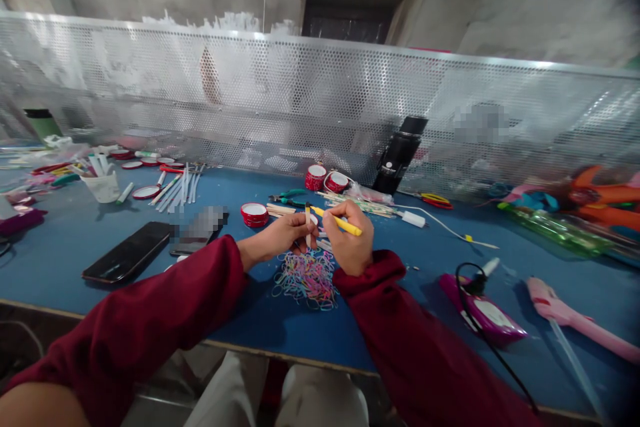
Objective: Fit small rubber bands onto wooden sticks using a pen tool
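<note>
Between the fingertips of my left hand (280,235), a flat wooden craft stick (308,227) stands upright. My right hand (356,240) grips a yellow marker (346,223) like a pen, its tip pointing left at the upper part of the stick. Whether the tip touches the wood I cannot tell. Just below both hands lies a loose pile of colourful rubber bands (307,280). Beyond my left hand sit a small round red piece with a white top (255,213) and some wooden sticks (280,209). Green-handled pliers (287,197) rest behind the sticks.
Two phones lie left, the nearer one black (127,251). A white cup of pens (101,183) and glue sticks (183,188) are farther back. A black bottle (400,155) stands by the perforated metal screen (250,100). At right are a purple packet (483,313) and a pink glue gun (575,317).
</note>
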Available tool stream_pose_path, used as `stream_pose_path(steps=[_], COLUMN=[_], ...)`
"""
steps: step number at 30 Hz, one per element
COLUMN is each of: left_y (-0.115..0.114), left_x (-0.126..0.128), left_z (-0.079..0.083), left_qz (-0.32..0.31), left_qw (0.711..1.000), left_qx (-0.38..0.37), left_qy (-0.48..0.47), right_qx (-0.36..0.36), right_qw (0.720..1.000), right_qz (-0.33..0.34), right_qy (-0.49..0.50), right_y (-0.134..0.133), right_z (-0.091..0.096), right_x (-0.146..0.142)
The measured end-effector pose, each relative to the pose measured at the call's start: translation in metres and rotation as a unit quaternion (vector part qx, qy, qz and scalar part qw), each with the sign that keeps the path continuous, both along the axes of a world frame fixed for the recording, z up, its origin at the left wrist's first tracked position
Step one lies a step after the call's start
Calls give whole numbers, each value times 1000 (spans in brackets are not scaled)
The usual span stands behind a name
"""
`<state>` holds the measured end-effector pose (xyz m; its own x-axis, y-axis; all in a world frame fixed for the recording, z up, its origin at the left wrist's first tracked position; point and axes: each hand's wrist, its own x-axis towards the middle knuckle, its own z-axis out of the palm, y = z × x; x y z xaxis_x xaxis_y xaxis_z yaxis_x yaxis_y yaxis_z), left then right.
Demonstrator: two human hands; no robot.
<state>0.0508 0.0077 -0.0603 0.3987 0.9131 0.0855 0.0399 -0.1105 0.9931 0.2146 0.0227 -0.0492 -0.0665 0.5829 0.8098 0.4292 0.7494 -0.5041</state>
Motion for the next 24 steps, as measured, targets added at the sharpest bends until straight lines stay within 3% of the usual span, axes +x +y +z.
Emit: stream_pose_path(steps=[24], left_y=[-3], left_x=[1], left_z=[3], left_qz=[14], left_qw=[1000], left_qx=[0], left_qy=[-8], right_qx=[9], right_qw=[1000], right_qz=[7], right_qy=[-15], right_y=[3], right_z=[-4], right_x=[-1])
